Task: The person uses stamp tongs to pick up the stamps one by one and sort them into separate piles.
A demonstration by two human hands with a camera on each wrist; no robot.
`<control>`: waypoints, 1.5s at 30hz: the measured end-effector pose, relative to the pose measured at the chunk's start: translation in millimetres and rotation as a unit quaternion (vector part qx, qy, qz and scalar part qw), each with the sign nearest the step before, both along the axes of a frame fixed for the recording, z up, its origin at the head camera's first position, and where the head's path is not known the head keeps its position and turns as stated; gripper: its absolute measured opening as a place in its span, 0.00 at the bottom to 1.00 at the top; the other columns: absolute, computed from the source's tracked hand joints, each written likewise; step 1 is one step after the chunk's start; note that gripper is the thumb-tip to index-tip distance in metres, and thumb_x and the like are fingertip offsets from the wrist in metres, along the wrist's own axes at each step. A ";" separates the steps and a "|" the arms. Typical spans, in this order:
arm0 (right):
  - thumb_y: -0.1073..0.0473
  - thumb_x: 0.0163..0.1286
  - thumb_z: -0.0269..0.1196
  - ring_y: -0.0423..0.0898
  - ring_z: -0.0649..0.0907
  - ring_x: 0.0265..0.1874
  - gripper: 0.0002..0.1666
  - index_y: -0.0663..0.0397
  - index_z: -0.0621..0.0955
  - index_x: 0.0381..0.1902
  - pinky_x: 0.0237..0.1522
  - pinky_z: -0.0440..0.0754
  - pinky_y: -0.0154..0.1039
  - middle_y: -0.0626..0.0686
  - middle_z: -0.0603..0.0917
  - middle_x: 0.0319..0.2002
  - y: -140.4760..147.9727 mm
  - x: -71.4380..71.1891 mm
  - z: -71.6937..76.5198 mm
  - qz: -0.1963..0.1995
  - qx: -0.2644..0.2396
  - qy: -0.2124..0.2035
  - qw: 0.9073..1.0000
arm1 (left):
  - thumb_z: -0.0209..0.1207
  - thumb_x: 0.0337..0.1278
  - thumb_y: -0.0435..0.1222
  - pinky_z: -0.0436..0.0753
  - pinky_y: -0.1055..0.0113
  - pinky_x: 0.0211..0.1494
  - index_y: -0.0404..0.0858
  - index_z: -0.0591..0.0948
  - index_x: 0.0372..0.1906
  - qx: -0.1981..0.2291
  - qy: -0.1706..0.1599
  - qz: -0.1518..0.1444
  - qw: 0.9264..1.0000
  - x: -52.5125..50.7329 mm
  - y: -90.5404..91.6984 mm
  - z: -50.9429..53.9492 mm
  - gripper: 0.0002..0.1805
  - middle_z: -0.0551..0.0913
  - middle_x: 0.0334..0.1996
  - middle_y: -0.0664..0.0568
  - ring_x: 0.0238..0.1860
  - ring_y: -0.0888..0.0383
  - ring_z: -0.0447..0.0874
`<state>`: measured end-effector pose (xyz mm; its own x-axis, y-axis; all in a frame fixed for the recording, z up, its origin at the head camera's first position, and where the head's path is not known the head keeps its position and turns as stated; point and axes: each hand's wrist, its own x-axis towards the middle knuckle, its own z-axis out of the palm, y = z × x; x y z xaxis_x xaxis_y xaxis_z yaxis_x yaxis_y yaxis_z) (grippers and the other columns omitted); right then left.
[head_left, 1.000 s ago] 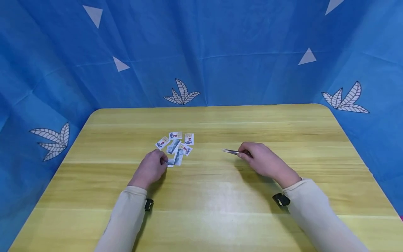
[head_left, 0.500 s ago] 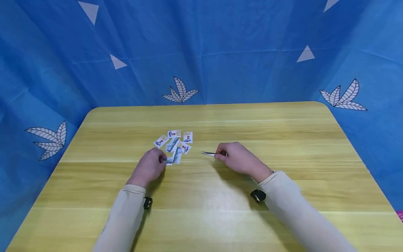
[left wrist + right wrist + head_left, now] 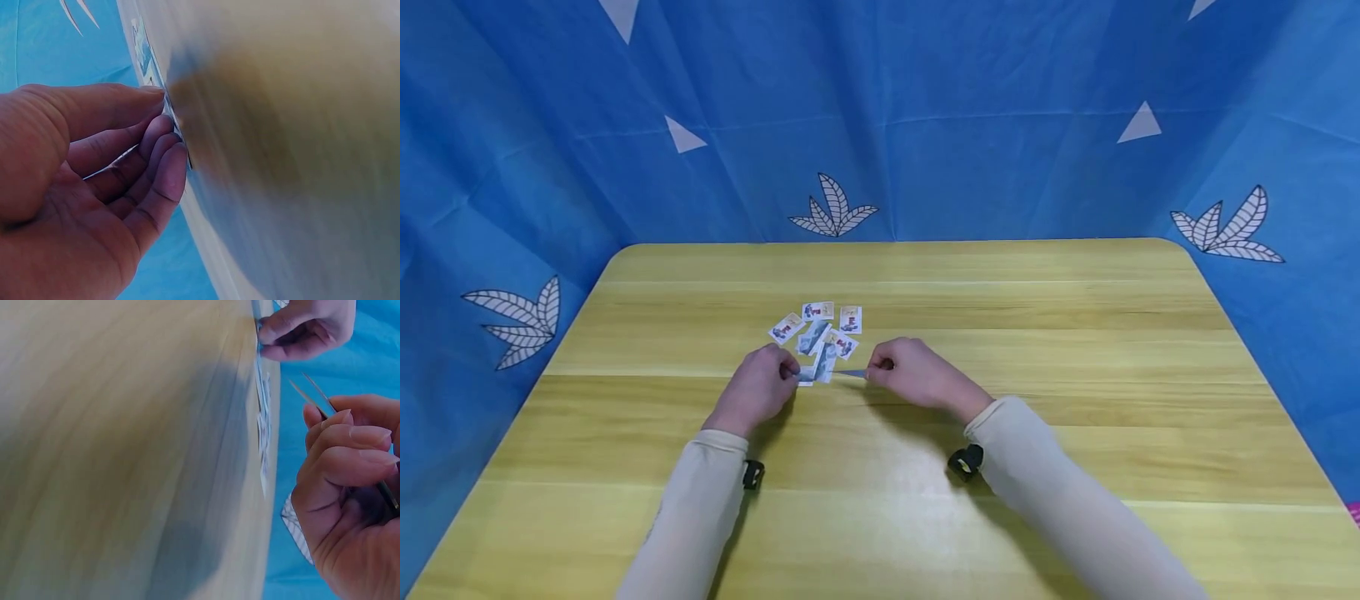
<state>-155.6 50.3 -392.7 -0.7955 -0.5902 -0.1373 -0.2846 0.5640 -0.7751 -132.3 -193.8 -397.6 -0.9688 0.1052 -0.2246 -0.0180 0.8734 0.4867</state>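
My left hand (image 3: 752, 386) pinches the edge of a small blue-grey stamp (image 3: 806, 377) low on the table, thumb and fingertips together at it in the left wrist view. My right hand (image 3: 919, 375) grips a pair of tweezers (image 3: 852, 373), pointing left. Their two thin tips stand apart in the right wrist view, with nothing seen between them. In the head view the tips reach the right side of another blue-grey stamp (image 3: 824, 363); whether they touch it I cannot tell. Fingers partly cover the held stamp.
Several other stamps lie just beyond the hands, some overlapping, among them a colourful one (image 3: 851, 320) and a tilted one (image 3: 786, 328). The wooden table (image 3: 1037, 300) meets a blue patterned cloth (image 3: 985, 167) at its back and sides.
My right hand has moved left with the tweezers, from well right of the stamps to beside them. My left hand stays at the same stamp.
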 end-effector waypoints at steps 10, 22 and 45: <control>0.58 0.72 0.59 0.43 0.76 0.26 0.10 0.56 0.84 0.33 0.31 0.74 0.37 0.47 0.82 0.30 -17.8 -2.3 -3.4 -0.017 -0.003 -0.026 1.000 | 0.58 0.62 0.27 0.77 0.59 0.40 0.30 0.81 0.44 0.005 -0.011 0.004 1.000 0.3 -2.7 0.0 0.07 0.78 0.38 0.45 0.37 0.51 0.75; 0.59 0.70 0.60 0.44 0.77 0.29 0.09 0.55 0.83 0.31 0.35 0.75 0.37 0.47 0.82 0.30 -30.3 -5.3 -7.3 -0.028 0.032 -0.015 0.999 | 0.59 0.60 0.26 0.78 0.59 0.39 0.30 0.82 0.42 0.000 0.000 -0.003 1.000 -2.1 -1.9 2.2 0.07 0.79 0.36 0.45 0.36 0.51 0.76; 0.61 0.70 0.59 0.44 0.76 0.29 0.09 0.53 0.82 0.30 0.35 0.75 0.37 0.47 0.80 0.28 -41.4 -4.3 -16.1 -0.016 0.034 0.012 0.999 | 0.59 0.61 0.27 0.77 0.60 0.39 0.31 0.81 0.42 0.003 -0.006 -0.003 1.000 -0.2 -2.3 0.6 0.06 0.78 0.36 0.45 0.36 0.51 0.75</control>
